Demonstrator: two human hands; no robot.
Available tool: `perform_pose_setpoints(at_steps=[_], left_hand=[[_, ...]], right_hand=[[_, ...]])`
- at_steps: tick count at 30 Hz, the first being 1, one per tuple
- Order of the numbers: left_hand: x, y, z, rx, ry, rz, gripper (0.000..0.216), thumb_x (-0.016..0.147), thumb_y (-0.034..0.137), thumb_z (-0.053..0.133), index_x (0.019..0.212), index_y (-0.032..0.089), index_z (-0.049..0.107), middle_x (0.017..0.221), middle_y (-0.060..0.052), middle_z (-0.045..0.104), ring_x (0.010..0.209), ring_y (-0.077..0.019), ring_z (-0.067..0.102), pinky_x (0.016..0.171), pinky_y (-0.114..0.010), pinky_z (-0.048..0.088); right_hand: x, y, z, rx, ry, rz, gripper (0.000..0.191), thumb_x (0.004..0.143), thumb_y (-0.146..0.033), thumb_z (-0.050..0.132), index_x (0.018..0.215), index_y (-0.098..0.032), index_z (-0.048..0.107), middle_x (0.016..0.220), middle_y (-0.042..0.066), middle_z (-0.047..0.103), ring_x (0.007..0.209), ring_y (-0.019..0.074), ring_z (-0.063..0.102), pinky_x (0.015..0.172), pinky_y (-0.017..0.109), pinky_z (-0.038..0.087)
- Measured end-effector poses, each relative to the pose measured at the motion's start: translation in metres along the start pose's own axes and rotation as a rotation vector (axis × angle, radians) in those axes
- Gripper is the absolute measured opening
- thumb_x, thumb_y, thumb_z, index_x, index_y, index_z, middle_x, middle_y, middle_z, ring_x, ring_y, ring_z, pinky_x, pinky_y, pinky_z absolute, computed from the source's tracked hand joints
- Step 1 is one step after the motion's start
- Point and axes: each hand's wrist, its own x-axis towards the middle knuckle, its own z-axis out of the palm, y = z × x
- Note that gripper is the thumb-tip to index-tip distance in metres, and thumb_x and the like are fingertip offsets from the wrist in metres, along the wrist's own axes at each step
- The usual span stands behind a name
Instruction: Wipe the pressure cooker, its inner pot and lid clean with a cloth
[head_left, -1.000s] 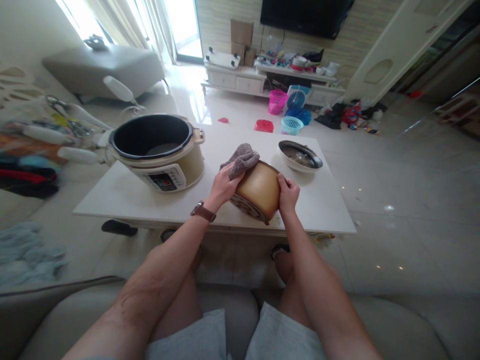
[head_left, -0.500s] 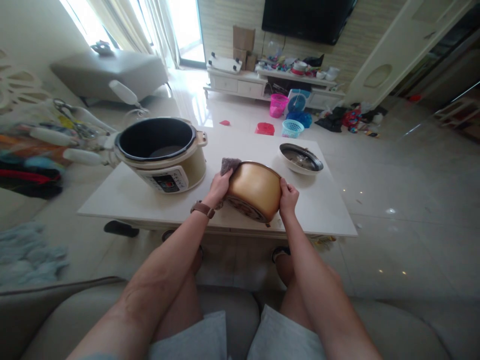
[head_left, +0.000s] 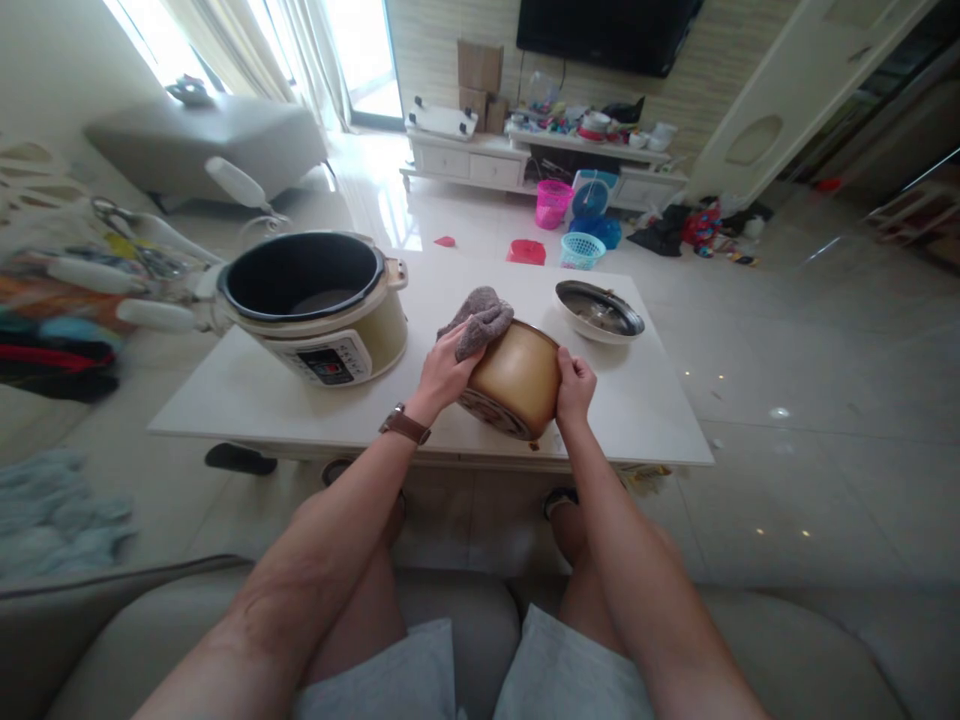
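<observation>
A gold-coloured inner pot (head_left: 521,375) is tilted above the near part of the white table (head_left: 225,400), its underside turned partly towards me. My right hand (head_left: 575,385) is closed on the pot's right edge. In my left hand (head_left: 446,372) is a grey-brown cloth (head_left: 480,318), pressed against the pot's upper left side. The fingers of that hand are partly hidden by the cloth. To the left stands an electric pressure cooker (head_left: 322,320) with its top off and a dark interior. A round lid (head_left: 598,312) lies upside down at the right.
Beyond the table, a pink basket (head_left: 553,205), a light-blue basket (head_left: 581,252) and a red stool-like object (head_left: 526,252) stand on the floor. A white cabinet (head_left: 465,165) runs along the wall. White-handled parts (head_left: 157,315) project left of the cooker.
My left hand has moved up along the pot's side with the cloth, and more of the cloth shows. The pot has tilted slightly; my right hand keeps its hold.
</observation>
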Motion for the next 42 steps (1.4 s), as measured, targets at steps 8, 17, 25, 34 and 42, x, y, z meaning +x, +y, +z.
perform_pose_setpoints(at_steps=[8, 17, 25, 34, 42], left_hand=[[0.014, -0.044, 0.007, -0.279, 0.049, -0.48, 0.058, 0.089, 0.058, 0.063, 0.123, 0.013, 0.078, 0.127, -0.015, 0.077, 0.126, -0.0371, 0.067, 0.11, -0.049, 0.051], [0.007, -0.03, 0.004, -0.184, 0.115, -0.382, 0.055, 0.091, 0.059, 0.062, 0.124, 0.018, 0.078, 0.121, -0.01, 0.08, 0.127, -0.0366, 0.066, 0.113, -0.049, 0.048], [-0.009, 0.008, 0.0, 0.151, -0.091, 0.16, 0.056, 0.09, 0.041, 0.07, 0.145, 0.031, 0.067, 0.162, -0.004, 0.053, 0.151, -0.032, 0.046, 0.129, -0.049, 0.03], [0.003, -0.01, 0.005, -0.108, 0.009, -0.161, 0.052, 0.092, 0.053, 0.063, 0.131, 0.02, 0.076, 0.136, -0.008, 0.073, 0.133, -0.0354, 0.062, 0.118, -0.046, 0.044], [0.01, -0.048, 0.0, -0.154, 0.075, -0.464, 0.056, 0.091, 0.055, 0.06, 0.122, 0.012, 0.077, 0.13, -0.015, 0.076, 0.13, -0.0364, 0.064, 0.116, -0.046, 0.045]], right_hand=[[0.002, 0.005, -0.005, -0.044, 0.015, -0.014, 0.068, 0.077, -0.082, 0.067, 0.061, -0.027, 0.031, 0.059, -0.008, 0.027, 0.06, 0.0111, 0.027, 0.053, 0.028, 0.026], [0.006, 0.003, -0.003, -0.013, -0.019, -0.012, 0.059, 0.076, -0.077, 0.07, 0.062, -0.024, 0.045, 0.06, -0.006, 0.041, 0.061, 0.0119, 0.036, 0.057, 0.028, 0.032], [0.006, -0.014, -0.001, -0.035, -0.09, -0.12, 0.041, 0.086, -0.061, 0.061, 0.081, -0.021, 0.063, 0.076, 0.001, 0.063, 0.076, 0.0174, 0.053, 0.073, 0.03, 0.044], [0.001, -0.006, -0.004, -0.069, 0.003, -0.008, 0.064, 0.079, -0.073, 0.072, 0.059, -0.026, 0.033, 0.059, -0.008, 0.03, 0.06, 0.0107, 0.028, 0.054, 0.028, 0.026], [-0.01, -0.002, -0.002, -0.071, -0.013, -0.053, 0.067, 0.079, -0.078, 0.068, 0.059, -0.027, 0.03, 0.059, -0.008, 0.025, 0.06, 0.011, 0.025, 0.054, 0.029, 0.023]])
